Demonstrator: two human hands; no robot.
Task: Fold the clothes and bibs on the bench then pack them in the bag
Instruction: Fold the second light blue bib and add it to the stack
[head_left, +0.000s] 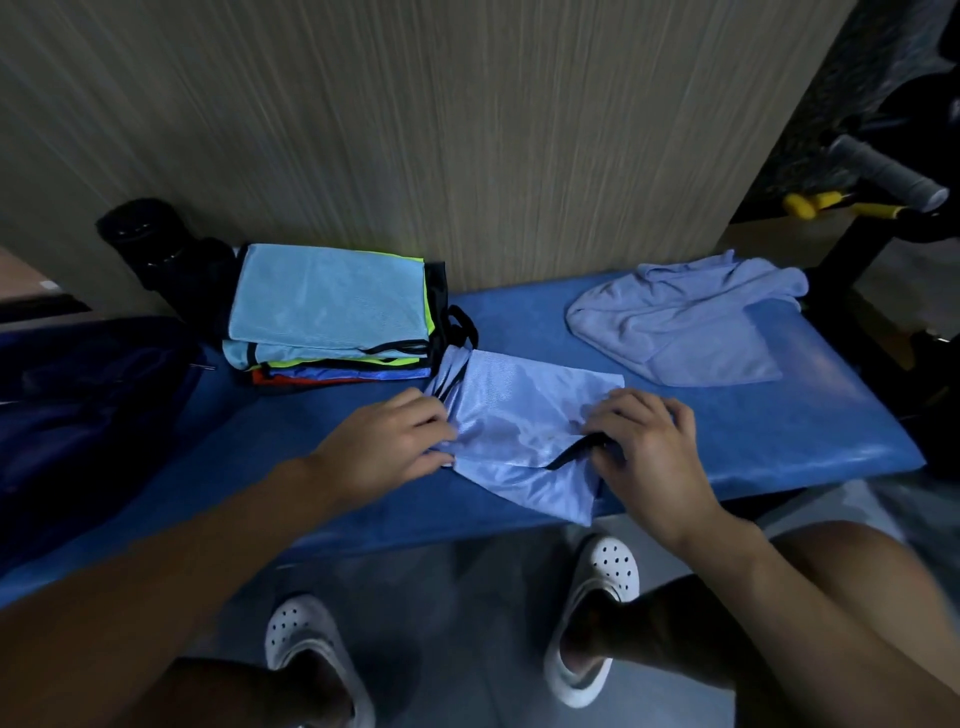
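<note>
A dark blue bag (78, 405) lay at the far left of the blue bench (779, 431), with a stack of folded bibs (327, 312) just beside it against the wall and a crumpled lavender garment (685, 322) well apart at the right end. Between them, near the front edge, a light blue bib (524, 415) lay partly folded. The left hand (384, 441) gripped its bunched left edge with curled fingers; the right hand (649, 447) pinched its black-trimmed right side. Both forearms reached forward over the bench, palms down, above white clogs (597, 613) on the floor.
</note>
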